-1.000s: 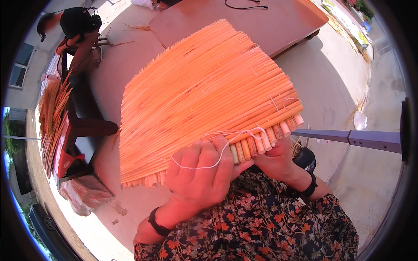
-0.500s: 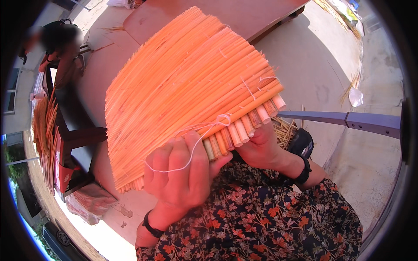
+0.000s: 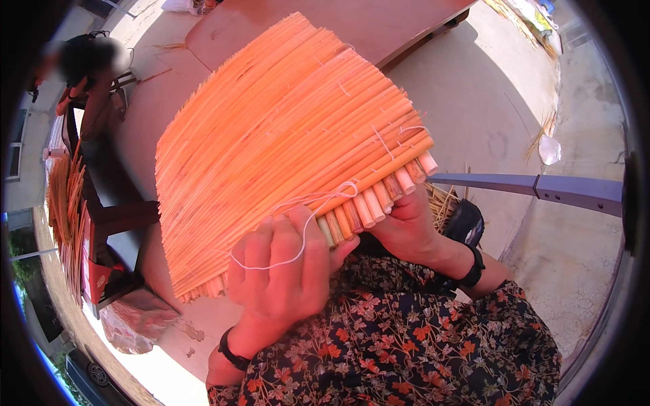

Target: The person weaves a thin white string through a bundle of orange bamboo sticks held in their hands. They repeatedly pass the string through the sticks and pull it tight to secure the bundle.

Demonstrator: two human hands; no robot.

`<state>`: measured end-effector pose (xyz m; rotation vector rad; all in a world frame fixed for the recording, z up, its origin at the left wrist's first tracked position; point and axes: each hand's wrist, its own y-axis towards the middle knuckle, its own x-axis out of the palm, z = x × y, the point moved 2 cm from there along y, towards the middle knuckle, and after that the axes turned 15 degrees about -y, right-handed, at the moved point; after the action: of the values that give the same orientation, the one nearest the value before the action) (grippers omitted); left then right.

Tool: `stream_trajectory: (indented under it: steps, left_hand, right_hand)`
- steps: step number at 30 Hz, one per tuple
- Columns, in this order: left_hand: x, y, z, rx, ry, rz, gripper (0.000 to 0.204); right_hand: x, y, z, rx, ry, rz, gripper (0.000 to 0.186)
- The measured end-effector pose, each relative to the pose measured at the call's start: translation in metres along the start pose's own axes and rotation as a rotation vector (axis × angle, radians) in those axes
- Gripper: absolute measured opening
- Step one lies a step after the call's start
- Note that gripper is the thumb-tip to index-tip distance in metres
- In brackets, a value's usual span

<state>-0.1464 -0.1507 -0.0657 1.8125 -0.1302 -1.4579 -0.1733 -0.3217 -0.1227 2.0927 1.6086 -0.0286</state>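
Note:
A thick mat of straw-coloured reed stalks, stitched in rows with white string, is held up tilted in front of me. Cut stalk ends stick out along its near edge. My left hand is closed on that edge at the left, fingers on top and thumb by the stalk ends. A loose loop of white string runs from the mat across its knuckles. My right hand grips the near right edge from below, its fingers partly hidden under the mat.
A brown table stands beyond the mat. At left are a dark frame, a bundle of reeds and a blurred person. A grey metal bar reaches in from the right, with loose stalks below it.
The mat has shifted slightly to the left, and both hands stay closed on it. The string still loops over my left hand.

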Motion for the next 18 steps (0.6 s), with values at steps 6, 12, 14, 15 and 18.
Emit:
stream_trajectory:
  steps: [6,12,14,15,18]
  left_hand:
    - [-0.008,-0.001,-0.005,0.003,0.018,-0.016,0.050]
    - [-0.015,0.005,-0.013,-0.015,-0.010,0.018,0.049]
    - [-0.010,0.000,-0.008,-0.005,-0.016,-0.005,0.049]
    - [-0.008,-0.001,-0.006,0.001,-0.019,-0.015,0.049]
    - [-0.007,-0.003,-0.005,-0.003,-0.009,-0.019,0.048]
  right_hand:
    - [0.004,0.001,0.005,-0.246,-0.413,-0.091,0.008]
    - [-0.008,-0.019,0.024,-0.071,-0.070,-0.096,0.012]
    - [-0.005,-0.017,0.030,0.183,0.494,0.048,0.010]
    - [-0.007,-0.011,0.030,0.244,0.702,0.089,0.008]
    - [-0.015,0.004,0.033,0.350,1.075,0.081,0.010]
